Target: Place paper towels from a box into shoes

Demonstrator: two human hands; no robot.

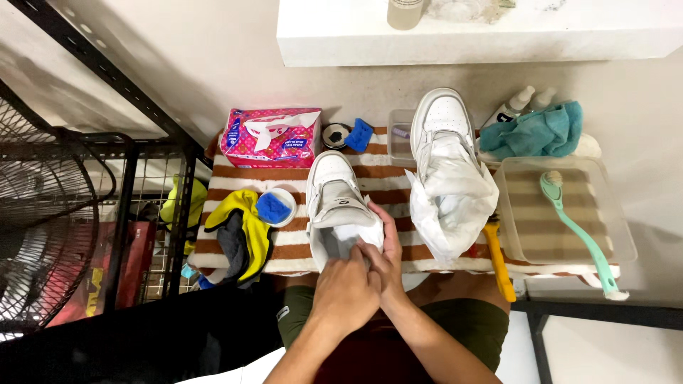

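Two white sneakers sit on the striped towel [235,186] over the bench; far sneaker [442,124] is already full of crumpled white paper [452,203]. Near sneaker [340,203] lies at the front edge w/ both hands at its opening. Left hand [347,293] fingers together, pressing white paper wad [353,237] in; right hand [388,252] fingers curl on the collar. Best to push stuffing toward the toe, steadying the heel, approx. even fill.

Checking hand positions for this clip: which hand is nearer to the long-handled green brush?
Right. The right hand rests on the near white shoe, on the side toward the green brush lying across the clear tray. The left hand sits farther from it.
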